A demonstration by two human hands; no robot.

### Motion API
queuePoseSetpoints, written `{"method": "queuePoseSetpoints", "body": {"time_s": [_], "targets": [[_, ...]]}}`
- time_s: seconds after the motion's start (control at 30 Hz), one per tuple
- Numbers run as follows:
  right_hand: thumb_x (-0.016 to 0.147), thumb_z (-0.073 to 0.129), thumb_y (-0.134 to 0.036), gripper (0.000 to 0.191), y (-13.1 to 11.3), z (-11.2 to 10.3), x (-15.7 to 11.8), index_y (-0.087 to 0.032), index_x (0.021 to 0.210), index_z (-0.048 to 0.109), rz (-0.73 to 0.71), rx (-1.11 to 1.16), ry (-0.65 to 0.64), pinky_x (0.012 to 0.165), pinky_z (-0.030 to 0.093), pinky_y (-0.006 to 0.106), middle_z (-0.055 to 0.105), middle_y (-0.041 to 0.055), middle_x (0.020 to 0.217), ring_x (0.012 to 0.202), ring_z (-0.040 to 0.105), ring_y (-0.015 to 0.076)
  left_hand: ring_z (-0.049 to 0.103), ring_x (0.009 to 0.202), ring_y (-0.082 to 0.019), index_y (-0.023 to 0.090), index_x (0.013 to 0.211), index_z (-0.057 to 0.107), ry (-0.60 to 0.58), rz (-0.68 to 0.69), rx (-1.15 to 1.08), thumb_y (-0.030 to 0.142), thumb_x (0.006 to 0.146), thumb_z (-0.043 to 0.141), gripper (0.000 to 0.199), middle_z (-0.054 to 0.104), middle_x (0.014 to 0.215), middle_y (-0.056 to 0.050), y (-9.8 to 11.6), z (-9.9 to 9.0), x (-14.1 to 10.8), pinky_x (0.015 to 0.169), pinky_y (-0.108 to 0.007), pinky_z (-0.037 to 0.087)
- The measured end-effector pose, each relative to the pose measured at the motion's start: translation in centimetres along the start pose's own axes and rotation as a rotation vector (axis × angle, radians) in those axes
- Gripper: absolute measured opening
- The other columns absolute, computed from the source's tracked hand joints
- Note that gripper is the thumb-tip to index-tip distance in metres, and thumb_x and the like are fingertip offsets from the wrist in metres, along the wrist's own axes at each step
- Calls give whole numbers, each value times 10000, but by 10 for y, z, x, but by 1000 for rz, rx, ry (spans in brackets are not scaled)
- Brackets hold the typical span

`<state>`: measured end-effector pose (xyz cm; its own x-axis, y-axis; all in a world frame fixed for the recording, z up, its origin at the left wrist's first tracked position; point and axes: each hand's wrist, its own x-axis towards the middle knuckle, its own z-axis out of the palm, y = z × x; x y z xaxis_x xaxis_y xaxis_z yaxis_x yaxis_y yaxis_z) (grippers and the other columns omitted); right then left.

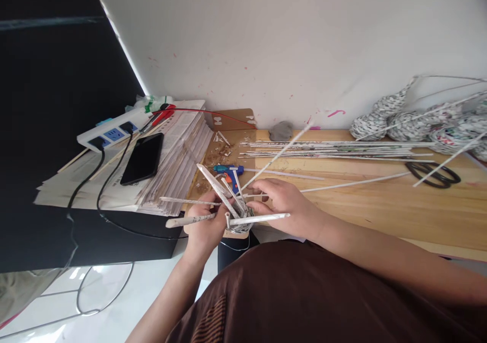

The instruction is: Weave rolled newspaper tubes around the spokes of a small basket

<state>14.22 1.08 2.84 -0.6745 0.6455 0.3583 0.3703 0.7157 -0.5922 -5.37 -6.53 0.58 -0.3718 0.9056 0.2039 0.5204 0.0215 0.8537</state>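
A small woven piece of rolled newspaper tubes is held low over the table's front edge, with several stiff paper tubes sticking out around it. My left hand is closed around its left side, thumb against the base of the tubes. On the other side, my right hand has its fingers bent around a long thin paper tube that runs off to the right; its fingertips are partly hidden. Just behind the weave lies a blue glue gun with an orange trigger.
A bundle of paper tubes lies along the wooden table, near black-handled scissors. Woven paper shapes stand at the right. At left, a newspaper stack carries a phone and a power strip with trailing black cords.
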Motion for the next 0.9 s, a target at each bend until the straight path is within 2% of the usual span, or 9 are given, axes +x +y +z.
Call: {"method": "queuePoseSetpoints", "body": {"time_s": [0.17,0.33,0.43,0.53,0.7,0.9], "targets": [[909,642,-207,117,-6,3,5,-164,984,722,2,-66,0,830,510,325,751,75,948,910,691,221,714,747,-194,176,921,735,-9,143,7,232,838,638,139,771,859,-41,1,4,1,690,-280,547],[886,667,-216,96,-9,5,11,-169,943,728,82,-78,4,771,485,295,751,58,886,828,683,195,717,776,-203,183,943,720,7,188,15,200,839,638,133,755,871,-44,-6,7,1,707,-295,559],[873,671,-216,76,-12,6,13,-177,824,714,108,-109,12,704,454,283,729,44,794,740,658,178,725,826,-203,195,942,730,8,216,-31,164,840,630,147,759,898,-39,-7,10,0,738,-293,566],[857,654,-177,98,-13,6,14,-176,764,680,110,-132,-3,702,445,287,714,44,773,742,650,181,722,855,-204,205,925,742,26,222,-30,141,836,627,159,761,914,-37,-5,12,-1,764,-295,563],[870,647,-190,25,-16,5,17,-177,853,661,113,-203,-31,700,441,299,723,58,834,783,663,201,706,844,-195,210,912,733,53,236,8,157,860,621,135,753,915,-38,-3,10,-1,790,-302,555],[996,561,-293,221,-26,-9,15,-167,1172,603,34,-272,-100,635,409,299,733,58,886,767,662,201,691,789,-190,202,890,679,152,194,34,239,873,649,50,714,833,-26,-8,-3,4,742,-291,542]]}}
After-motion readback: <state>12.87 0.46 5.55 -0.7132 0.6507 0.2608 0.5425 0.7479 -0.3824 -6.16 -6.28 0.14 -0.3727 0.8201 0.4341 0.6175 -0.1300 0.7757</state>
